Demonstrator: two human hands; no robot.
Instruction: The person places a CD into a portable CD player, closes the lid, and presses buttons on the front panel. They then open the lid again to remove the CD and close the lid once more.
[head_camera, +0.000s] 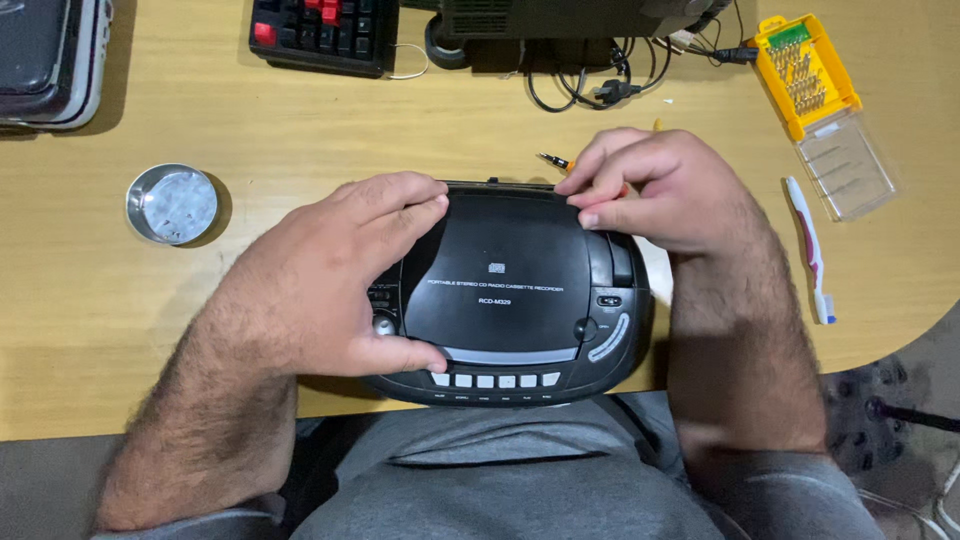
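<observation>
Nearest to us, a black portable CD and cassette player sat at the front edge of the wooden worktop, its row of pale buttons facing our lap and its front overhanging the edge slightly. Our left hand lay over the player's left end: the thumb pressed along the front just above the buttons, and the fingers, held close together, curled over the rear edge of the round lid. Our right hand rested on the player's rear right corner, its fingers pressed together at the back rim of the lid and closed around a small screwdriver, whose dark tip poked out to the left of the knuckles, with a bit of orange handle just visible.

Beyond the left hand, well apart from the player, a small round metal tin stood on the worktop. To the right of the right hand a white toothbrush with a red and blue handle lay lengthwise, and just past it a yellow bit case with its clear lid open showed rows of bits.

Farthest away, a black keyboard with red keys and a tangle of black cables lay along the back, and a dark device occupied the far left corner.
</observation>
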